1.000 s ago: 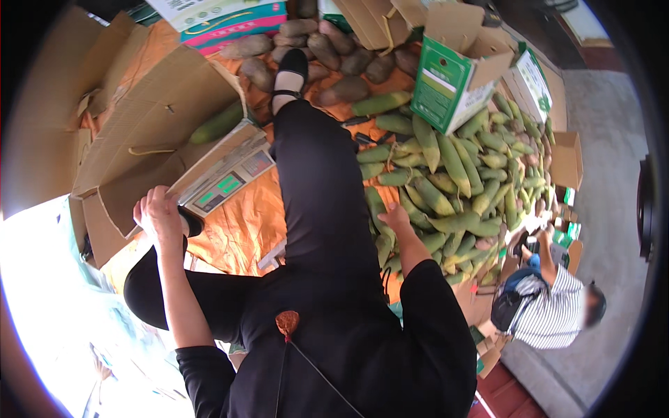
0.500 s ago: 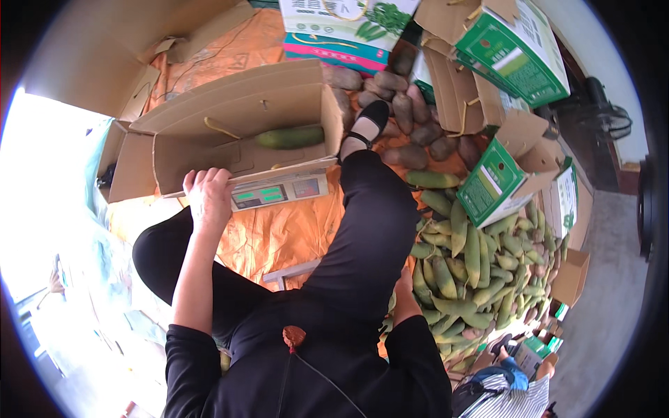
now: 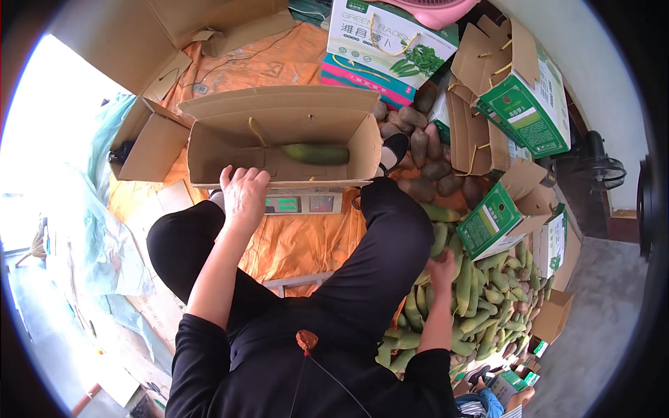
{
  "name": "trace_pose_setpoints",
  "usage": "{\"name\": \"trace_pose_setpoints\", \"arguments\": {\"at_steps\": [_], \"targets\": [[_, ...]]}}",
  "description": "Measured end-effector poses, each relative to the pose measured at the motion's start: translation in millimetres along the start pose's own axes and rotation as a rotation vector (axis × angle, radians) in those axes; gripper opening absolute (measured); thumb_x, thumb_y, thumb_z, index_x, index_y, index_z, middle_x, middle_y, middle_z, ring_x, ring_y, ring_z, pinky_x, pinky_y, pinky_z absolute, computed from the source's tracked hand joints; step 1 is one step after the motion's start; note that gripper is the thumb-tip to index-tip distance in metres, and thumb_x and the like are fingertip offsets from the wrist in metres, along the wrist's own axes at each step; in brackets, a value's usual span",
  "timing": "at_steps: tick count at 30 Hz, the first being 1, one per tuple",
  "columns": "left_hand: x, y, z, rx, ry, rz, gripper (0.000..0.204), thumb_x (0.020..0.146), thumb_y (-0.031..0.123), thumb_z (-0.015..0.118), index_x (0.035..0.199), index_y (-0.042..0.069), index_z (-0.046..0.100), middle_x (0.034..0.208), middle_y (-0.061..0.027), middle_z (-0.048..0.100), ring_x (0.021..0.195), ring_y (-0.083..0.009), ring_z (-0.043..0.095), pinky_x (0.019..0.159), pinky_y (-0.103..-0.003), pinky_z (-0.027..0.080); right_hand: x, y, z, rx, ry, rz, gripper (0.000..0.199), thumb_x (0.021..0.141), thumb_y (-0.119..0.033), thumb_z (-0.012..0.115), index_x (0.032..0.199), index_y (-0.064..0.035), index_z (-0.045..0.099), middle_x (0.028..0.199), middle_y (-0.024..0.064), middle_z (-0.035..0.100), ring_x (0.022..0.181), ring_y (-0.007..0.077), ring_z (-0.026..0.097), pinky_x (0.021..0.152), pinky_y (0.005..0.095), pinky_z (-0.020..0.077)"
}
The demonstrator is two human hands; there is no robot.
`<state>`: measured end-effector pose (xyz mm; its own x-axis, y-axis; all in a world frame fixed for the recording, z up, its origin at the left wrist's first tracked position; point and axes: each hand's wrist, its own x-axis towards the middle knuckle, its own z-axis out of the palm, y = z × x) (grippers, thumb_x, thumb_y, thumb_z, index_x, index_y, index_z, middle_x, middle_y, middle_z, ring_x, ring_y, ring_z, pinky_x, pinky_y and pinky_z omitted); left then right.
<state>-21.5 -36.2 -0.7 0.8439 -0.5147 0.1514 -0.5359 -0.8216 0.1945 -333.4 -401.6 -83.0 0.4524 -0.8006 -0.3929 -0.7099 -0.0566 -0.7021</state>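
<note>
A long open cardboard box [image 3: 279, 111] stands in front of me on a scale with a lit green display [image 3: 282, 205]. Inside it, toward the right end, lies one green radish [image 3: 317, 154]. My left hand [image 3: 244, 195] grips the box's near wall, fingers hooked over the top edge. At my right, a large heap of green radishes [image 3: 481, 306] covers the floor beside my knee. My right hand [image 3: 440, 267] is at the heap's near left side, its fingers curled at the lower end of a green radish [image 3: 437, 239]; the fingertips are partly hidden.
Dark reddish roots [image 3: 419, 146] lie beyond my right foot. Green-and-white cartons [image 3: 495, 219] stand at the right, near a black fan [image 3: 599, 167]. A white carton [image 3: 390, 38] sits at the back. Orange sheeting [image 3: 306, 240] covers the floor. Another person's blue sleeve [image 3: 491, 400] shows at lower right.
My right hand has moved forward from beside my thigh onto the radish heap. The view has shifted, so the box appears farther right. My left hand stays on the box edge.
</note>
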Motion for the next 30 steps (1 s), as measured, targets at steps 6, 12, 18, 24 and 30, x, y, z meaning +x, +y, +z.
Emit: {"name": "trace_pose_setpoints", "arguments": {"at_steps": [6, 12, 18, 24, 30], "targets": [[-2, -2, 3, -0.007, 0.034, 0.017, 0.006, 0.075, 0.007, 0.06, 0.078, 0.012, 0.059, 0.079, -0.0027, 0.057, 0.087, -0.0232, 0.056, 0.1, -0.05, 0.031, 2, -206, -21, -0.019, -0.186, -0.633, 0.057, 0.067, 0.001, 0.074, 0.118, 0.0005, 0.05, 0.11, 0.0102, 0.061, 0.102, 0.0175, 0.059, 0.09, 0.0316, 0.0456], [-4, -7, 2, -0.016, 0.05, 0.01, 0.005, 0.075, 0.007, 0.059, 0.078, 0.011, 0.058, 0.079, -0.003, 0.057, 0.086, -0.0233, 0.056, 0.098, -0.049, 0.032, -45, -361, 39, -0.215, -0.34, -1.074, 0.056, 0.06, -0.011, 0.079, 0.111, -0.007, 0.057, 0.103, 0.0103, 0.065, 0.099, 0.0263, 0.063, 0.088, 0.0353, 0.0489], [-5, -8, 6, -0.005, 0.017, 0.007, 0.011, 0.072, 0.011, 0.068, 0.08, 0.012, 0.059, 0.081, -0.0021, 0.058, 0.088, -0.0226, 0.056, 0.097, -0.046, 0.033, -48, -390, 177, -0.369, -0.446, -1.262, 0.051, 0.057, -0.021, 0.075, 0.104, -0.0064, 0.061, 0.097, 0.0153, 0.066, 0.091, 0.0323, 0.063, 0.078, 0.0417, 0.0515], [-6, -6, 3, -0.025, 0.018, 0.021, 0.009, 0.073, 0.009, 0.065, 0.079, 0.012, 0.059, 0.08, -0.0035, 0.057, 0.086, -0.0232, 0.056, 0.094, -0.045, 0.034, -46, -359, 278, -0.702, -0.602, -1.05, 0.054, 0.056, -0.025, 0.077, 0.106, -0.0101, 0.062, 0.097, 0.0129, 0.067, 0.093, 0.0305, 0.064, 0.08, 0.0409, 0.0513], [-4, -6, 4, -0.029, 0.065, 0.058, 0.007, 0.074, 0.01, 0.064, 0.076, 0.01, 0.057, 0.08, -0.0046, 0.057, 0.086, -0.0242, 0.056, 0.09, -0.044, 0.035, -43, -330, 311, -0.518, -0.652, -1.029, 0.059, 0.064, -0.031, 0.077, 0.115, -0.0097, 0.059, 0.107, 0.0155, 0.065, 0.102, 0.0315, 0.061, 0.089, 0.0398, 0.0489]]}}
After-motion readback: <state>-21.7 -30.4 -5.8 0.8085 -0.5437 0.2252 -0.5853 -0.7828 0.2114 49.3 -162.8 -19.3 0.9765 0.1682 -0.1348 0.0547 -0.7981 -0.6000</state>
